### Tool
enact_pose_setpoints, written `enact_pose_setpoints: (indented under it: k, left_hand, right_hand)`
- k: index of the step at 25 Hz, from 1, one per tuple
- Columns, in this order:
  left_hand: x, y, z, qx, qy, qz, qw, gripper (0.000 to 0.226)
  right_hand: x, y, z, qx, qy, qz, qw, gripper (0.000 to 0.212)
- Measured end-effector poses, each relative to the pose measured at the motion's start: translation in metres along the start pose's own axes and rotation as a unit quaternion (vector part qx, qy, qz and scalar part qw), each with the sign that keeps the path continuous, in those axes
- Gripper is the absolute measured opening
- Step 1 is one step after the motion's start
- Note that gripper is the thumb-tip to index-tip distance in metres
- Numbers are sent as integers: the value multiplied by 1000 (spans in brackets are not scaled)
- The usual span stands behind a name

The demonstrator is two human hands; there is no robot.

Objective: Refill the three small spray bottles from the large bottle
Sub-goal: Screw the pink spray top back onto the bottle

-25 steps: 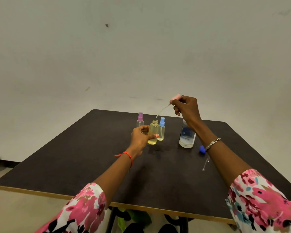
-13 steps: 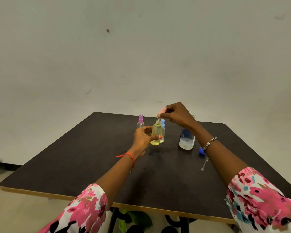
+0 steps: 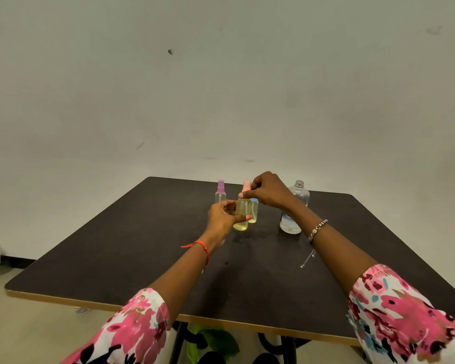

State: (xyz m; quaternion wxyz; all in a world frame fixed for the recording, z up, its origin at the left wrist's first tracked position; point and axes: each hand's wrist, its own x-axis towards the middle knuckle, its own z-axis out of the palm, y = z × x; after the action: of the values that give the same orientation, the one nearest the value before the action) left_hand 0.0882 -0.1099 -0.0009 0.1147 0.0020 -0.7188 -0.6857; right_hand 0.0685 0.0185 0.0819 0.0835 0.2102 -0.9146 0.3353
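Yellow bottle (image 3: 243,208) upright, pink cap (image 3: 246,185) on; large bottle (image 3: 300,193) uncapped

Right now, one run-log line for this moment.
step: pink spray cap on small yellow-filled plastic bottle | left hand: grips bottle | right hand: pinches cap | large clear bottle: uncapped, upright

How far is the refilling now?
Done: the small yellow plastic bottle appears to hold liquid. In hand: the left hand grips it; the right hand pinches its pink spray cap. Left: the purple-capped small bottle and blue-capped small bottle stand closed, fill unclear; the large clear bottle is open.
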Motion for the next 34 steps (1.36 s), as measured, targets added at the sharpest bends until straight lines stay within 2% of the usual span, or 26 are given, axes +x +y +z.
enact_pose_setpoints:
  k: [3,8,12,15,17,23,26,30,34]
  left_hand:
    - [-1,1,3,-18,5,0,1000,51]
    - [0,8,8,-29,12,5,1000,51]
    - [1,12,8,-29,8,1,1000,49]
    - [2,13,6,-22,10,4,1000,50]
    - [2,15,6,-28,8,4,1000,49]
    - [0,12,5,-37,-1,8,999,49]
    - [2,11,5,-39,-1,3,999,48]
    - [4,10,3,-43,-10,2,999,47]
    - [4,9,1,-45,-22,6,999,45]
  right_hand:
    - [0,2,3,21,27,14,999,41]
    - [-1,2,11,36,88,34,995,41]
    - [3,4,-1,31,33,35,998,43]
    - [5,5,-10,94,-11,11,995,28]
    - [5,6,-12,106,-29,-7,994,26]
    - [3,11,-3,154,28,23,987,34]
    - [3,11,-2,147,0,10,989,39]
    - [5,12,-6,145,-21,-26,989,28]
    - [5,15,-8,141,-42,-40,988,29]
